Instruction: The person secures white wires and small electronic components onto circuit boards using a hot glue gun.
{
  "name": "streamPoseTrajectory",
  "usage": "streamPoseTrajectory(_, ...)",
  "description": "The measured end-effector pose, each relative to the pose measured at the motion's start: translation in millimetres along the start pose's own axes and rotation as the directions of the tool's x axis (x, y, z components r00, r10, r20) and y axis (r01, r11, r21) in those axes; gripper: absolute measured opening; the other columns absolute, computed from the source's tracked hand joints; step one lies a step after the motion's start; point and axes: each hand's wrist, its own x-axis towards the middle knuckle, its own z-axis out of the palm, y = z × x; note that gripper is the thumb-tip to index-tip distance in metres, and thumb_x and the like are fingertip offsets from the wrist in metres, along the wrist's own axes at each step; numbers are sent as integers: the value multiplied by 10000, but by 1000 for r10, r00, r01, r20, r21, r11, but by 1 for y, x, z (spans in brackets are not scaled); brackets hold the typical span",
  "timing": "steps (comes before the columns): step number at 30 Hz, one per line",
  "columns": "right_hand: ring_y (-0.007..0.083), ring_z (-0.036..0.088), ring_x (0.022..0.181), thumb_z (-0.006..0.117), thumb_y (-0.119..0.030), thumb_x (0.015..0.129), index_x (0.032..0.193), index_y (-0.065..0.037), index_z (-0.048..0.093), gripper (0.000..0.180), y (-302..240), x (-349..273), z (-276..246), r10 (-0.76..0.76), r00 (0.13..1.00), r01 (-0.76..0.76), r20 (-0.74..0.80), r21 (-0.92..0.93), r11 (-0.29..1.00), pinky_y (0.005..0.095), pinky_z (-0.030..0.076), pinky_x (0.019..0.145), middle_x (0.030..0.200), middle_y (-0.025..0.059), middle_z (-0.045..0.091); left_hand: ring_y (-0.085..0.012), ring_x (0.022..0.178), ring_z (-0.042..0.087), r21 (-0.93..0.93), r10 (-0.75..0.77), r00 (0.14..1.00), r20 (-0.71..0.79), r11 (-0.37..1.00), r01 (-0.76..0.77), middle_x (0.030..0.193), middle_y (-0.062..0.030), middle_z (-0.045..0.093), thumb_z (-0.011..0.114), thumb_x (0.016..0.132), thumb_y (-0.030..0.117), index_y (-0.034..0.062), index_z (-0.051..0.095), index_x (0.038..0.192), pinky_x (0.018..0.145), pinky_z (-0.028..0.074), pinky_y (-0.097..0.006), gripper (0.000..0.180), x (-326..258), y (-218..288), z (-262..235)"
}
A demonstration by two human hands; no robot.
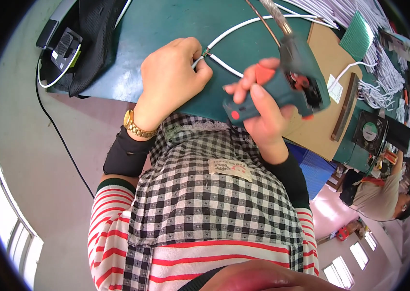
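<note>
My left hand pinches the end of a white cable between thumb and bent fingers, over the green work mat. Just past the fingertips, short bare wire ends show where two white lengths meet. My right hand, slightly blurred, is wrapped around the handle of a dark teal soldering gun with a red trigger. Its metal barrel points away from me, toward the far edge of the view, and the tip is cut off there. A thin copper-coloured rod runs beside the barrel.
A brown board lies to the right, with a dark metal bar on it. Beyond are bundled white cables and a black fan. Black mesh fabric hangs at the mat's left edge. A co-worker sits at far right.
</note>
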Motion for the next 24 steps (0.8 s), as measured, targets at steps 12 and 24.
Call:
streamPoseTrajectory(12,174,575,711,523,-32,821,1166,-29,413,363,-26,-66,-31,281,959,-215,28,-575,790,302,484,672,909,143,552,-276,583,579,1,-3,1000,1,1000,3,652,-78,578,598,649,131,64,561,677,501,448,-377,81,1,-2,-2)
streamPoseTrajectory(24,143,574,667,526,-15,835,1082,-37,456,258,-21,-66,-31,332,942,-243,50,-582,776,248,472,581,892,141,586,-201,479,477,-24,21,999,-39,999,-22,558,-26,467,620,632,108,79,563,692,452,381,-325,88,2,-7,2)
